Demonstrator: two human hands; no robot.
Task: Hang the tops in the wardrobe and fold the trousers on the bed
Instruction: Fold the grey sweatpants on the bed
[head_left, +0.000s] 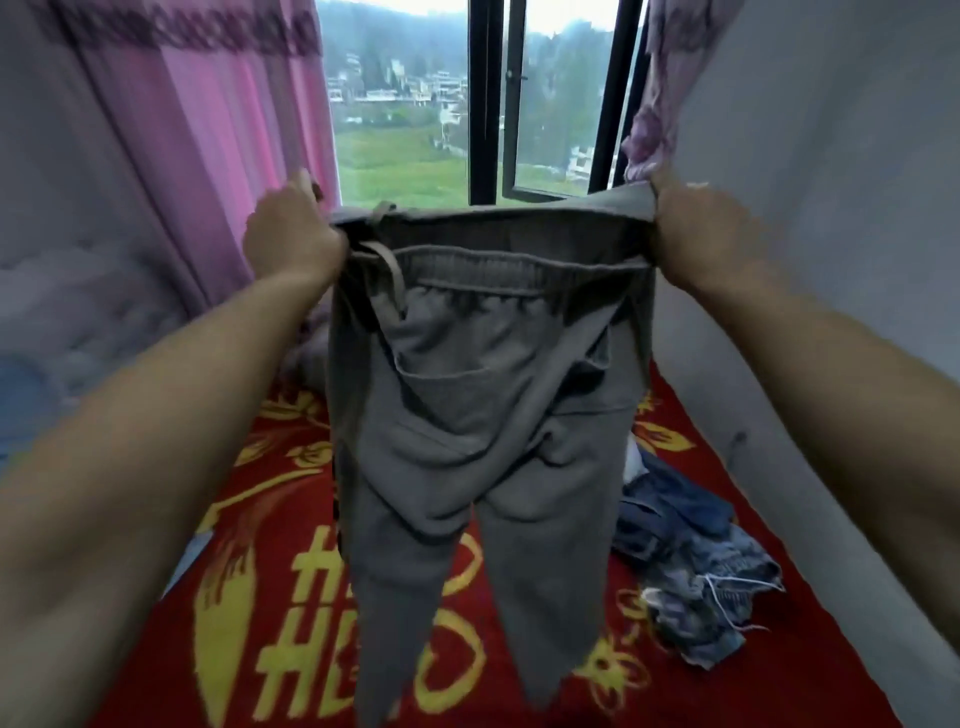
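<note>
A person holds up a pair of grey trousers (467, 415) by the waistband, stretched taut between two raised hands above a bed (571, 675). The left hand (291, 234) has its fingers curled round one end of the band, and the right hand (701, 228) grips the other end the same way. The trousers are a soft, matte knit with a gathered elastic waist, a flat drawstring (387, 265) looping down near the left hand, a patch pocket and legs that taper as they hang free over the bed. The bed carries a plush red cover with yellow flower and scroll patterns and large yellow block lettering; the hanging legs hide much of it, and only a lower row beginning "HE" can be made out. A crumpled heap of blue jeans (691, 530) with frayed, pale edges lies on the cover to the right, near a plain grey wall (831, 208). Behind, a pleated pink curtain (208, 156) with a darker patterned band hangs beside a black-framed window (483, 104) that looks onto green fields and buildings.
</note>
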